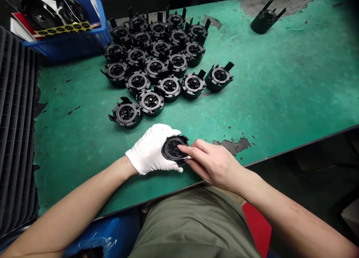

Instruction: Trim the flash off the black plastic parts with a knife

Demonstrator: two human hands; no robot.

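Note:
My left hand [153, 149], in a white glove, is closed around the side of a round black plastic housing [171, 149] near the table's front edge. The housing's ribbed round face is turned up towards me. My bare right hand [217, 161] comes in from the right, its index fingertip at the housing's face. A thin pale sliver shows between its fingers by the housing's rim; what it is I cannot make out. Just beyond my left hand stand similar black housings [127, 113], several in a close group, many with upright tabs.
A lone black housing [263, 20] with two long prongs stands at the back right of the worn green table [280, 86]. At the back left is a blue bin [67, 46] filled with assorted parts. Stacked black ribbed trays [17, 131] line the left side.

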